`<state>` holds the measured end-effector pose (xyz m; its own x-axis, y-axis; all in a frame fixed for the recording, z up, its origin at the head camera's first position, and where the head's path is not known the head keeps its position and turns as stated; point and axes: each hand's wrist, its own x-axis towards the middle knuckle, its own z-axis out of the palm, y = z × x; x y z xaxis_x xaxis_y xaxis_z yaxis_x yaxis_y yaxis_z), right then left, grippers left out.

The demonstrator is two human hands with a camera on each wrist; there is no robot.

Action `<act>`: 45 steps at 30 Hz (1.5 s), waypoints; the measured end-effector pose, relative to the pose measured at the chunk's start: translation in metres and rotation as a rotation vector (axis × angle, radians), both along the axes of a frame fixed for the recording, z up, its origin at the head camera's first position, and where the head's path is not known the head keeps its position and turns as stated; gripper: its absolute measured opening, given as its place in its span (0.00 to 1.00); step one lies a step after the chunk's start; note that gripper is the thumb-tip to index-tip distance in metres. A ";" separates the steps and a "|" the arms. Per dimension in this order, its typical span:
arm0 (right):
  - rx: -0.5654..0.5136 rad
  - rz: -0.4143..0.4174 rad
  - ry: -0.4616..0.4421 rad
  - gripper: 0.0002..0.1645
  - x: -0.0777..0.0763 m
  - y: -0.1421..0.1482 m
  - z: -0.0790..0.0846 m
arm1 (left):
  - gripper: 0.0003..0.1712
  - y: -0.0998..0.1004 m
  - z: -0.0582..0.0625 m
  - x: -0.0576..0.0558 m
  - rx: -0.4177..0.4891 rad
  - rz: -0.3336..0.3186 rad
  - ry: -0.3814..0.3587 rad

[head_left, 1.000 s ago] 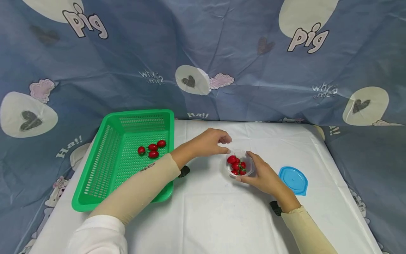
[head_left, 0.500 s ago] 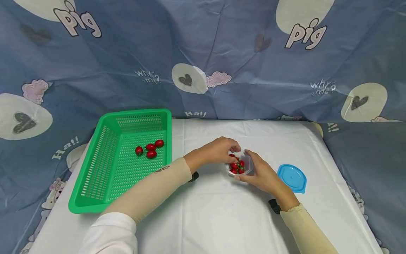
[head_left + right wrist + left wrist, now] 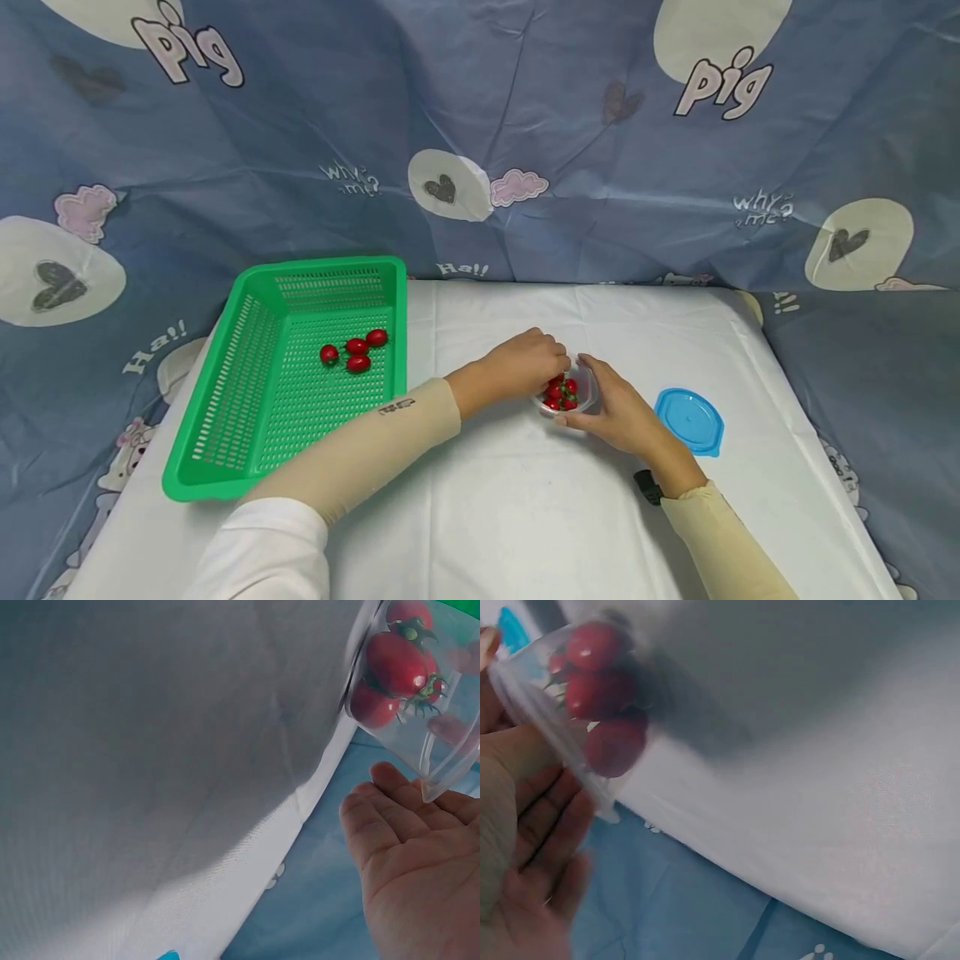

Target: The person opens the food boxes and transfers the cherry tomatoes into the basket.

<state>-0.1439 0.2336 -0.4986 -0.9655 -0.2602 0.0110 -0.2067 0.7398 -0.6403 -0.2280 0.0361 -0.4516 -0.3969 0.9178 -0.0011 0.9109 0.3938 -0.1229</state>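
A table (image 3: 480, 517) draped in a creased white cloth. Directly on it, left to right: a green basket (image 3: 300, 408), set at a slant; a clear tub (image 3: 587, 388), well apart; and a blue lid (image 3: 690, 421), lying flat near the tub.

Draped tabletop workspace, room type unclear: white table cover (image 3: 487, 517), blue cartoon backdrop (image 3: 600, 225).

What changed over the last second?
The left hand moved right and toward the wearer; its fingertips are now down in the cup. Whether they hold anything is hidden. Unchanged: right hand around the cup, four tomatoes in the basket, lid off to the right.
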 end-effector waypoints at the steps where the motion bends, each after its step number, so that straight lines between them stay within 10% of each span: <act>1: 0.002 0.005 0.004 0.65 0.000 0.000 0.000 | 0.10 0.000 -0.001 0.000 -0.015 -0.011 0.059; 7: 0.014 0.014 0.024 0.65 -0.001 -0.001 -0.002 | 0.08 -0.001 -0.002 0.001 -0.051 0.001 0.235; 24: 0.015 0.011 0.032 0.64 -0.001 -0.001 -0.003 | 0.09 0.009 0.000 0.001 -0.155 0.149 0.166; 32: 0.011 0.012 0.043 0.64 -0.002 -0.001 -0.003 | 0.09 0.006 0.002 0.000 -0.114 0.133 0.119; 45: 0.012 0.011 0.035 0.64 -0.002 -0.003 -0.003 | 0.14 0.003 -0.004 0.002 -0.084 0.042 0.244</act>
<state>-0.1458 0.2309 -0.5014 -0.9617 -0.2710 0.0420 -0.2372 0.7451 -0.6234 -0.2259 0.0389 -0.4561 -0.4323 0.9014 0.0234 0.8337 0.4094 -0.3706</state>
